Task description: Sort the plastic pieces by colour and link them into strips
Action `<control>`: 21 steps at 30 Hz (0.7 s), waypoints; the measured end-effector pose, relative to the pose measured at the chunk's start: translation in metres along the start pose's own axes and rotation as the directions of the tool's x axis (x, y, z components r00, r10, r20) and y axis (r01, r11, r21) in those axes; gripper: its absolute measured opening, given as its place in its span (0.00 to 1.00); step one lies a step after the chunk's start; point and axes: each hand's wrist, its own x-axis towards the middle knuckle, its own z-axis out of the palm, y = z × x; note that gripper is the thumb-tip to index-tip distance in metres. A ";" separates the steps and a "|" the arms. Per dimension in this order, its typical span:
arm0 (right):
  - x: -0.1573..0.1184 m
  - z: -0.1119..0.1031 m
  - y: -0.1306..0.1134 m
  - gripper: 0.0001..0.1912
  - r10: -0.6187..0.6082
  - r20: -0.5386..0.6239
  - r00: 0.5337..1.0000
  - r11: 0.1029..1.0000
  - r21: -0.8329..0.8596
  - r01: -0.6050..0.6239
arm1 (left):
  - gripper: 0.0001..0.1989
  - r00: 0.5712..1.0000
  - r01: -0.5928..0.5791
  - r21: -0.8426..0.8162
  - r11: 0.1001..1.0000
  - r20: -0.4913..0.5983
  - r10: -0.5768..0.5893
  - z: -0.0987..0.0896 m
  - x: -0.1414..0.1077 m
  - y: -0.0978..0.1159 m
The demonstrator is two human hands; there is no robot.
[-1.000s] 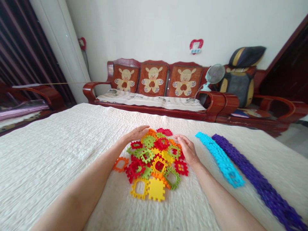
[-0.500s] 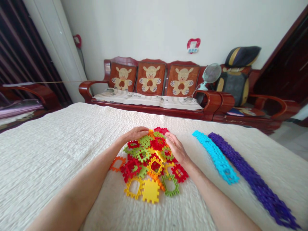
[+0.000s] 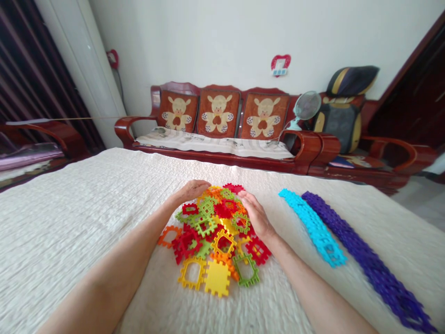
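Note:
A heap of plastic interlocking building pieces in red, yellow, green and orange lies before me, with a solid yellow piece [image 3: 217,277] and a green frame piece [image 3: 246,270] at its near edge. My left hand [image 3: 195,189] rests along the heap's far left side, fingers stretched out and holding nothing. Against the right side leans my right hand [image 3: 256,214], its fingers extended and its palm facing the pieces. A red piece [image 3: 233,188] shows at the far end between the two hands. Some pieces are partly covered by my fingers.
To the right lie a light blue strip [image 3: 313,227] and a longer purple strip [image 3: 365,260] of linked pieces. All rest on a cream quilted cover [image 3: 86,199]. Beyond it stand a wooden sofa [image 3: 208,148] with bear cushions and a small fan [image 3: 307,105].
My left hand has shifted slightly left and away from me, uncovering more pieces at the far left. Several pieces on the left have slid a little left. My right hand has barely moved.

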 end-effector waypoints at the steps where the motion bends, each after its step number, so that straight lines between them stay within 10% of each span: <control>1: 0.001 0.000 0.001 0.22 0.002 0.013 1.000 1.000 0.020 -0.002 | 0.22 1.000 0.000 0.018 1.000 0.000 0.000 0.000 0.001 -0.002; 9: 0.015 -0.031 0.015 0.21 -0.143 -0.188 0.972 0.940 -0.333 0.073 | 0.19 0.991 0.066 0.393 0.917 -0.132 -0.014 -0.003 0.007 -0.038; 21: 0.035 -0.028 0.020 0.24 -0.284 0.122 0.951 0.668 -0.687 0.287 | 0.16 0.947 -0.116 0.412 0.904 -0.230 0.226 0.010 0.000 -0.073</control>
